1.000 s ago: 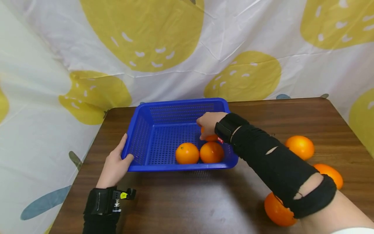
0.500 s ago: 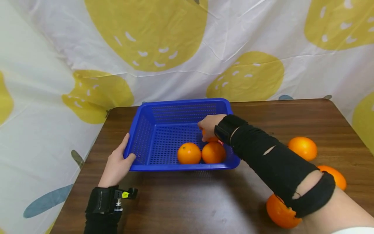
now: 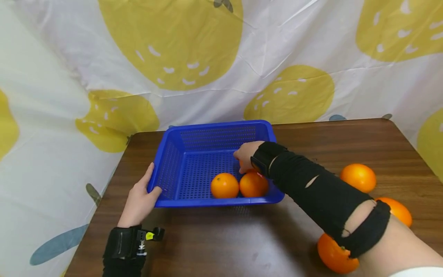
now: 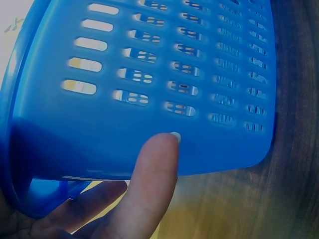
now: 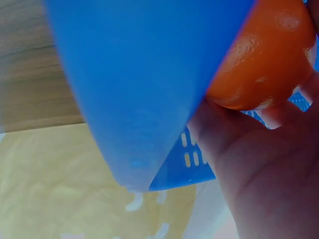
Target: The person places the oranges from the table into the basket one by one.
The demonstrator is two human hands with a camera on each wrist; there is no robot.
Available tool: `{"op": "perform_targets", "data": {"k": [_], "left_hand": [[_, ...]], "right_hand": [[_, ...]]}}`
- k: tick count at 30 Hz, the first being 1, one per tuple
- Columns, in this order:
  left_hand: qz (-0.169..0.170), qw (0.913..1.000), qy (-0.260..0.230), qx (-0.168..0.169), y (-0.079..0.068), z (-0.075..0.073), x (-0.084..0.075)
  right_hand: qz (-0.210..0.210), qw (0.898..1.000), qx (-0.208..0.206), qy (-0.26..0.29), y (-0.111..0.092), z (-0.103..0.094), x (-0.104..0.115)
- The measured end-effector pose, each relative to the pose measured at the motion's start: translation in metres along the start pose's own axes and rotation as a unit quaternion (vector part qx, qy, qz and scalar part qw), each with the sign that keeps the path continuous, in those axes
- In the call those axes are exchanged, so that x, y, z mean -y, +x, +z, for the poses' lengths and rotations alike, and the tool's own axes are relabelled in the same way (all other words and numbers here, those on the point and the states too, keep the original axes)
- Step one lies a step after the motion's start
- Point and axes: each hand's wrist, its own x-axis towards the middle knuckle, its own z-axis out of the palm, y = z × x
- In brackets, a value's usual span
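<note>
A blue plastic basket [image 3: 194, 204] with slotted walls stands toward the back of the table. My left hand [image 3: 138, 202] grips its left side near the front corner. In the left wrist view the thumb [image 4: 154, 169] lies along the wall, with the other fingers around the rim. Inside the basket's right half, my right hand [image 3: 248, 154] holds an orange [image 5: 269, 55], its fingers curled around the fruit. That orange is mostly hidden by the hand in the head view. Two more oranges, one left [image 3: 225, 185] and one right [image 3: 254, 184], sit side by side along the basket's front wall.
On the brown wooden table [image 3: 214, 242], three oranges lie to the right: one farther back [image 3: 358, 177], one in the middle [image 3: 398, 211] partly behind the right forearm, and one nearest [image 3: 335, 254] partly under it. A fruit-patterned cloth [image 3: 207, 104] hangs behind the table.
The head view has shifted slightly. Both hands and the oranges keep nearly the same places relative to the basket.
</note>
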Motion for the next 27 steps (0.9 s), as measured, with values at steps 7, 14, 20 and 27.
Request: {"op": "perform_targets", "data": {"k": [7,14,20,27], "left_hand": [[-0.004,1.0,0.002,0.0,-0.002,-0.002,0.0],[-0.002,1.0,0.001,0.002,-0.001,-0.001,0.0],[0.0,1.0,0.003,0.001,0.0,0.0,-0.001],[-0.004,1.0,0.002,0.003,0.0,0.0,-0.002]], "right_hand": [[0.002,1.0,0.013,-0.013,0.001,0.0,0.003],[0.016,1.0,0.021,-0.014,-0.001,0.0,0.004],[0.023,0.999,0.021,-0.015,-0.002,0.0,0.002],[0.026,1.0,0.013,0.0,-0.011,-0.002,0.0]]}}
